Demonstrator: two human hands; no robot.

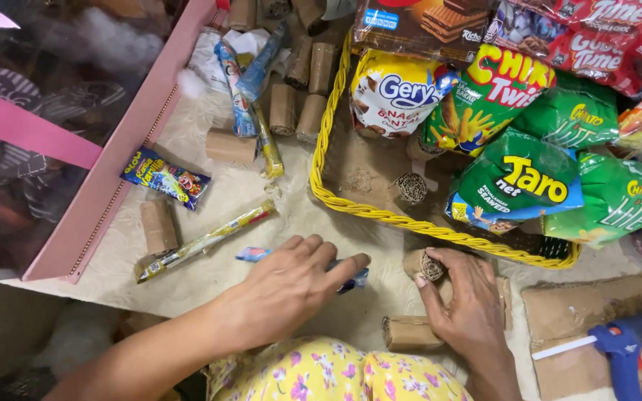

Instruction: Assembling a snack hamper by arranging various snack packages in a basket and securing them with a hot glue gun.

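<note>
The person's left hand (291,286) lies flat, palm down and fingers spread, over a thin blue snack stick (351,281) on the cream textured tabletop (209,275); the wrapper's ends poke out on both sides of the hand, and from here I cannot tell whether the fingers actually pinch it. The right hand (469,304) curls its thumb and fingertips around a small roll of corrugated cardboard (423,264), held just outside the rim of the yellow wicker basket (380,214). A second cardboard roll (409,333) lies beside that wrist, touching the hand's lower edge.

Inside the basket one more roll (410,188) stands on the brown floor, and bags of snacks lean at the back: a green seaweed chip bag (514,182), a white and brown one (391,93), a yellow one (484,96). To the left, well apart from the hands, lie a long yellow wafer stick (202,243), a small blue candy packet (165,177) and more loose rolls near a pink box (105,186). A blue glue gun (622,349) rests on a cardboard sheet at the right
</note>
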